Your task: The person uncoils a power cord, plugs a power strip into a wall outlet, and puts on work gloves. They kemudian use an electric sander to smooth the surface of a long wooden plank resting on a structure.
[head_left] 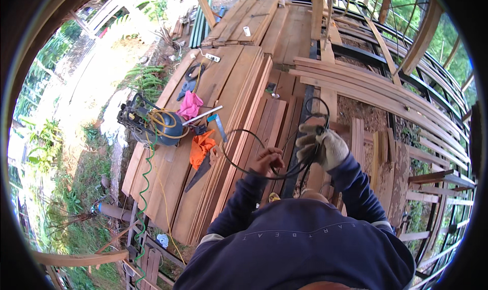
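Note:
A black cable [246, 171] hangs in loose loops in front of my body. My right hand [328, 147], in a pale work glove with darker grey fingers, is closed around the gathered coils. One small loop sticks up above that glove. My bare left hand [268, 161] is left of it, its fingers curled in where a wide loop of the cable runs up to them. The exact grip of the left fingertips is partly hidden. Below both hands lie long reddish-brown boards [264, 120] and a dark metal beam.
Left of me, a board stack [173, 173] carries a handsaw [197, 174], an orange cloth [202, 149], a blue-handled square [218, 127], a pink cloth [190, 105] and a power strip [209, 57]. An air compressor [170, 127] with a green coiled hose stands beside it. Open black framing [366, 56] spans the right.

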A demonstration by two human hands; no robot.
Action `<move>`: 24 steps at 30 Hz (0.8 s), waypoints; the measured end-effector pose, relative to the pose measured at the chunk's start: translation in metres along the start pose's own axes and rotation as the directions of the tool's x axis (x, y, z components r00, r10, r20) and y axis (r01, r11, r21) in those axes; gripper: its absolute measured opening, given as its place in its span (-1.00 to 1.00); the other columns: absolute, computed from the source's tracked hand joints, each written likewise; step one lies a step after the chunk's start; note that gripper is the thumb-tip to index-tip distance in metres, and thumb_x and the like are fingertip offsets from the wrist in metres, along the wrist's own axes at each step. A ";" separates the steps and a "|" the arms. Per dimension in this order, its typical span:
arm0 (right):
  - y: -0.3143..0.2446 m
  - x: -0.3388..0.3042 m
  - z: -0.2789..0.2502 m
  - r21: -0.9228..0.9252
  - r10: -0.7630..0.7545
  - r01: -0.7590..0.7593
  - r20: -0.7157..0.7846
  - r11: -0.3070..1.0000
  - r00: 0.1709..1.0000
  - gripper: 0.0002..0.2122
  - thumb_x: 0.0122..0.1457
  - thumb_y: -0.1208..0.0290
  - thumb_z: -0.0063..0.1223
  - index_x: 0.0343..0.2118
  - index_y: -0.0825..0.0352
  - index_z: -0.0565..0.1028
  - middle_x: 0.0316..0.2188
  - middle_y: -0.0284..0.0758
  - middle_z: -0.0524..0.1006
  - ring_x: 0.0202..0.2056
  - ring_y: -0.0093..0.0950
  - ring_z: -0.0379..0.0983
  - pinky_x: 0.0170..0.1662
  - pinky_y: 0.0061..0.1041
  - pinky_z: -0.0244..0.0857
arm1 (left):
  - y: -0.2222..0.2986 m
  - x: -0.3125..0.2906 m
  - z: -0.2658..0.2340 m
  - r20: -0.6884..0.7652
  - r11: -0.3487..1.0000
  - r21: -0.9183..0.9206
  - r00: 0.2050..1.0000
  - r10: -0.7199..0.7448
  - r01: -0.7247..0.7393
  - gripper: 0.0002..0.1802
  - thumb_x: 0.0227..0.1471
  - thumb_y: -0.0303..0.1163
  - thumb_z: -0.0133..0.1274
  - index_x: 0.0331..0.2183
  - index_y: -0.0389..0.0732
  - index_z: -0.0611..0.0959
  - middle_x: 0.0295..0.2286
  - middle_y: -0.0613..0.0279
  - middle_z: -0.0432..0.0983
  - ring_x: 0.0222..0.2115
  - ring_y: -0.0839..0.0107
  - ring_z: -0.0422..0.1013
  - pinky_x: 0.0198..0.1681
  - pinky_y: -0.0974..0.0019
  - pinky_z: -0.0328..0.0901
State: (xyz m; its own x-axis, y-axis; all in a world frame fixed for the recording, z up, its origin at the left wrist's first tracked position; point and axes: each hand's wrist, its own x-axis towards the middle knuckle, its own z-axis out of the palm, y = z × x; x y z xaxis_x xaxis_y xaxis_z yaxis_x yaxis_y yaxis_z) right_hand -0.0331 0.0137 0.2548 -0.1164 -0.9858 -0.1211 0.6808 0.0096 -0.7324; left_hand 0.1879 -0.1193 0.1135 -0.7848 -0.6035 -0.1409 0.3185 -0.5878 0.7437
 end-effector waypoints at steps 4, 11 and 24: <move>-0.009 0.013 -0.023 0.177 0.021 -0.016 -0.026 0.984 0.999 -0.38 0.24 0.39 0.05 0.36 0.40 0.23 -0.14 0.00 0.64 -0.26 -0.13 0.67 -0.14 -0.17 0.60 | 0.085 0.013 0.013 -0.149 0.992 -0.007 0.981 0.123 -0.125 -0.81 0.31 -0.49 -0.05 -0.12 -0.26 0.63 -0.48 0.31 0.40 -0.48 0.36 0.49 -0.40 0.33 0.44; 0.006 0.045 -0.091 -0.312 0.270 -0.193 0.226 0.930 0.936 -0.39 0.06 0.49 0.20 0.23 0.52 0.37 -0.15 -0.09 0.66 -0.37 -0.50 0.64 -0.31 -0.55 0.57 | 0.168 0.075 0.010 -0.197 0.833 0.419 0.859 0.473 -0.362 -0.75 0.38 -0.39 -0.05 -0.01 -0.26 0.59 -0.57 0.42 0.26 -0.63 0.49 0.37 -0.56 0.35 0.42; -0.127 0.083 -0.093 -0.121 -0.105 0.124 0.157 0.985 0.982 -0.52 0.15 0.31 0.18 0.04 0.58 0.50 -0.61 -0.33 0.49 -0.72 -0.61 0.28 -0.67 -0.64 0.15 | 0.192 0.221 -0.044 -0.091 0.730 -0.427 0.828 0.553 -0.534 -0.50 0.36 -0.05 0.00 0.20 -0.07 0.51 -0.28 -0.04 0.63 -0.23 0.08 0.64 -0.29 0.17 0.61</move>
State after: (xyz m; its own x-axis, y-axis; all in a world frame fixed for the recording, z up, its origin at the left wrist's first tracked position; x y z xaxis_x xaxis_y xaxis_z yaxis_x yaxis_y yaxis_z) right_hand -0.1964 -0.0536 0.2758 -0.0722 -0.9954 0.0625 0.5687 -0.0926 -0.8174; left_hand 0.0987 -0.3895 0.1958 -0.4254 -0.8739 0.2352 0.8786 -0.3366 0.3386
